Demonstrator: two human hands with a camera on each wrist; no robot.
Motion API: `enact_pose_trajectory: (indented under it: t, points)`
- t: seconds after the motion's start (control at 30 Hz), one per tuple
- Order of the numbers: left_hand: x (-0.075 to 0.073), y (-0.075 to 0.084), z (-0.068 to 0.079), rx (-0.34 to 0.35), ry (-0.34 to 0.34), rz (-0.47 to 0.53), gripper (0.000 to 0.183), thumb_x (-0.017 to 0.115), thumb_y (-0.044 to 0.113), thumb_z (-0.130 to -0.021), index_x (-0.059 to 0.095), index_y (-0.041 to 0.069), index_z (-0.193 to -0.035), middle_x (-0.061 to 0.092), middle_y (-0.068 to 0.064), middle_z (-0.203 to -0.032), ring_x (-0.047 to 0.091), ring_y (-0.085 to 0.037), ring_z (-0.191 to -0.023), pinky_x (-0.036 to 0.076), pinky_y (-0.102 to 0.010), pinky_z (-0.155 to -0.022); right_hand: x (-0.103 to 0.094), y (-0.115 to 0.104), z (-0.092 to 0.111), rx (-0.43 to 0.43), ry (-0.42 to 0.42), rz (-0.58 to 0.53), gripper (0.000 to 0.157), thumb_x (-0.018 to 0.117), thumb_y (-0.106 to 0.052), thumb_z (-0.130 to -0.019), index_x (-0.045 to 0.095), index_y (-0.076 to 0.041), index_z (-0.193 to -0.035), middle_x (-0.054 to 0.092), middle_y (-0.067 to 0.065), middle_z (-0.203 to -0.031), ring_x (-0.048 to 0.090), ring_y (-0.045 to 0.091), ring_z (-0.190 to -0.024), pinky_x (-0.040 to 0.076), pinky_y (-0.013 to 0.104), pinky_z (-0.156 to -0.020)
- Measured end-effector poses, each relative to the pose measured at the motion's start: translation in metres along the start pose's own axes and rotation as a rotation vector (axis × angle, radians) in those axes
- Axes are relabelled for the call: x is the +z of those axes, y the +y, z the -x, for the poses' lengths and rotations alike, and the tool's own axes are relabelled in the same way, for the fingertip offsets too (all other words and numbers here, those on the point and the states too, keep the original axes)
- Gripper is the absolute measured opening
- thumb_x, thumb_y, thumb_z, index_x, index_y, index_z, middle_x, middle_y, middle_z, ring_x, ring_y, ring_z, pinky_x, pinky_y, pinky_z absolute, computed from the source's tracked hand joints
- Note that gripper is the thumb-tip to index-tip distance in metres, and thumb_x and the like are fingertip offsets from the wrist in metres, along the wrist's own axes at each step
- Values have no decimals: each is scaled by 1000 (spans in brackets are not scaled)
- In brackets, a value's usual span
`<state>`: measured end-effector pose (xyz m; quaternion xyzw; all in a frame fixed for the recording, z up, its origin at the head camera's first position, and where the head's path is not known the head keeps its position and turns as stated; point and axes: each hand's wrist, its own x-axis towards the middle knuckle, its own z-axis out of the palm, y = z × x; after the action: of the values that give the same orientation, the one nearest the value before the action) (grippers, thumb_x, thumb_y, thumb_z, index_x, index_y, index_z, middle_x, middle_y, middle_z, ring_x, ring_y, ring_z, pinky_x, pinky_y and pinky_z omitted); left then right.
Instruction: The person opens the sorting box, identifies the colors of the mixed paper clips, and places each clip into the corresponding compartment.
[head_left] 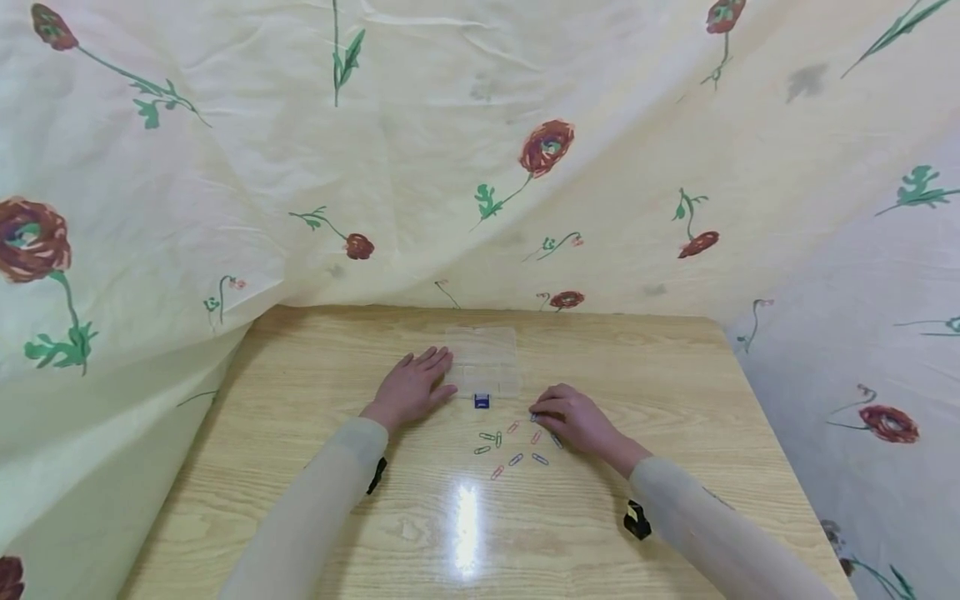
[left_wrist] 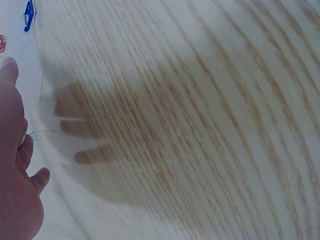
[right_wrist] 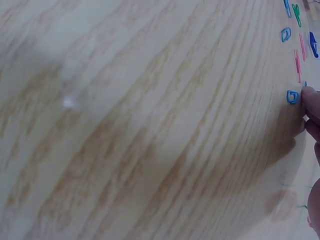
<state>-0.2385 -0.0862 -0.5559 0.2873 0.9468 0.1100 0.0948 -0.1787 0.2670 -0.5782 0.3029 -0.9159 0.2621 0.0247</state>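
A clear plastic box (head_left: pixel 482 354) with compartments and a blue latch (head_left: pixel 482 401) lies at the back of the table. Beside its left edge rests my left hand (head_left: pixel 415 386), fingers stretched out and holding nothing. My right hand (head_left: pixel 576 417), to the right and in front of the box, pinches a blue paper clip (head_left: pixel 533 417) between thumb and fingertips. In the right wrist view the fingertips (right_wrist: pixel 311 100) mostly hide that clip. Several loose clips lie nearby: a green paper clip (head_left: pixel 482 450), a pink paper clip (head_left: pixel 497 472) and a blue paper clip (head_left: pixel 540 458) among them.
The wood-grain table (head_left: pixel 315 533) reaches back to a flowered cloth (head_left: pixel 420 167), which also hangs along both sides. A bright reflection shows on the tabletop near the front. Black wrist devices, such as the right one (head_left: pixel 637 521), sit under both forearms.
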Motion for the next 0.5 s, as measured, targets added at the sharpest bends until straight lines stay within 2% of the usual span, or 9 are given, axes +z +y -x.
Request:
enact_pose_trajectory:
  t: [0.5]
  points:
    - [-2,2,0,0,-12,-10,72,43,55,-113,30,12,-169,27,-4,-175,23,-26,-163,19,-54,-133,0,-5,0,66,10,-13,8,83,-6,-93,81,-12,-99,73,-1,-97,65,18,-93,60,38,-82]
